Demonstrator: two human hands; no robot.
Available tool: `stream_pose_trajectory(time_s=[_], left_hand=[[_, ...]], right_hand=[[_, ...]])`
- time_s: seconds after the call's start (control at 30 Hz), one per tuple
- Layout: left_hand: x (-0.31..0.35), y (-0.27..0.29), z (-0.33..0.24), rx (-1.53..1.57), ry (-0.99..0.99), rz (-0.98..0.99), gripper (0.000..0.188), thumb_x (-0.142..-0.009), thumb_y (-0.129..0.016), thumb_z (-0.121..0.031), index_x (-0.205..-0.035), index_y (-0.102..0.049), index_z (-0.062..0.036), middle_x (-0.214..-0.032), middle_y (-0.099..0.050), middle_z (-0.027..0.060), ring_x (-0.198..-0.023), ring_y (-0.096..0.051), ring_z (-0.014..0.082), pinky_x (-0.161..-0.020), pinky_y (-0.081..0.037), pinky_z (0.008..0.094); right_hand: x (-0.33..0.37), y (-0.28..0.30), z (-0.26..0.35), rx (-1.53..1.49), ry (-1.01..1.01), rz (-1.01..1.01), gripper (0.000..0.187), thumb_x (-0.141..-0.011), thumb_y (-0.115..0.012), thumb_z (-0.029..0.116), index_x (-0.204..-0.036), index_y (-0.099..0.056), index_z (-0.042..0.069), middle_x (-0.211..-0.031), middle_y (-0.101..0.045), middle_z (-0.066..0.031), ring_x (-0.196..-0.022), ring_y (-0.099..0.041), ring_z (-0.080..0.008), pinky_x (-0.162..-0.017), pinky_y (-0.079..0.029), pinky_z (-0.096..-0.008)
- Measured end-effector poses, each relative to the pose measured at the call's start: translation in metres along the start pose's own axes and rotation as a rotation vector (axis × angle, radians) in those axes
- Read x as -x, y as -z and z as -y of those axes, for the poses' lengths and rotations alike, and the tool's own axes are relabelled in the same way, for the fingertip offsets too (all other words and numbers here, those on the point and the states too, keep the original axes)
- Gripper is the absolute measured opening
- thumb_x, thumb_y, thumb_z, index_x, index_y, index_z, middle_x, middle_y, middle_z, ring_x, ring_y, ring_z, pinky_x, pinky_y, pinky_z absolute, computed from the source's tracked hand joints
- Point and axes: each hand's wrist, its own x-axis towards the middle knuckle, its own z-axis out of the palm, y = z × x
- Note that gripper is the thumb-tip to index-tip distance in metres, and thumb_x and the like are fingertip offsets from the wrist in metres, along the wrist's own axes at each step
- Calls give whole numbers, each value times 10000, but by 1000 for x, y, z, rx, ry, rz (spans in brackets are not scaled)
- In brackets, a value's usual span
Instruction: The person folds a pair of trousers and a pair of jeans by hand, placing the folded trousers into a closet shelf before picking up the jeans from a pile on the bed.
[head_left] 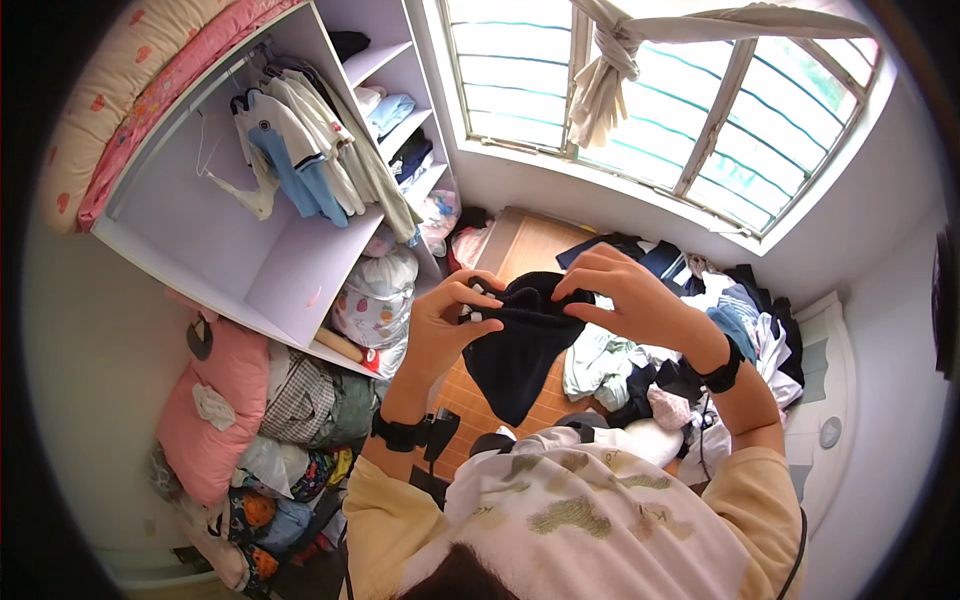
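Observation:
A small black cloth garment [520,360] hangs in front of my chest, its upper edge folded and its lower end narrowing to a rounded tip. I cannot make out its exact kind. My left hand [450,318] pinches the upper left edge, where small white bits, perhaps a tag, show by the fingers. On the upper right edge, my right hand [630,298] is closed with fingertips bent onto the cloth. Dark straps circle both wrists.
An open wardrobe [200,200] with hanging shirts [290,150] stands at left. Clothes are heaped on the right [640,370] around the wooden surface [540,245]. A pink pillow [215,420] and stuffed bags lie lower left. A barred window [660,110] fills the far wall.

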Motion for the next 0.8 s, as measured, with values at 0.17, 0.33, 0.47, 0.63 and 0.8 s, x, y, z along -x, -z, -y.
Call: stream_pose_trajectory(time_s=[0.17,0.33,0.47,0.63,0.8], left_hand=[[11,5,-7,-12,48,52,262,-646,-724,104,-875,-640,8,-1058,-574,120,-959,-560,159,-827,-459,256],[19,9,-11,-83,13,16,248,-649,-730,88,-869,-651,7,-1053,-578,107,-938,-559,135,-796,-463,243],[33,24,-9,-257,1,-115,255,-645,-739,71,-876,-659,-3,-1043,-582,92,-901,-560,127,-761,-456,225],[50,19,-10,-368,-21,-270,281,-633,-740,85,-884,-650,-4,-1001,-572,85,-892,-548,159,-772,-444,247],[59,26,-6,-402,-98,-218,285,-622,-745,86,-877,-648,4,-1001,-572,91,-891,-545,169,-767,-444,251]], right_hand=[[5,-12,0,-7,-238,299,208,-810,-634,198,-1005,-599,131,-935,-545,-61,-940,-519,-254,-760,-444,-366],[0,-43,9,143,-34,263,189,-721,-701,213,-875,-648,117,-944,-510,-72,-928,-501,-254,-756,-443,-346],[-2,-83,-1,-51,-253,7,189,-710,-657,215,-737,-653,28,-802,-558,-137,-777,-553,-301,-688,-446,-383],[-9,-78,-10,-21,-441,24,241,-705,-631,194,-693,-597,-44,-710,-573,-180,-627,-564,-314,-591,-440,-377],[-15,-78,-15,-157,-545,183,290,-730,-694,253,-844,-639,-8,-690,-609,-160,-645,-601,-273,-585,-459,-368]])
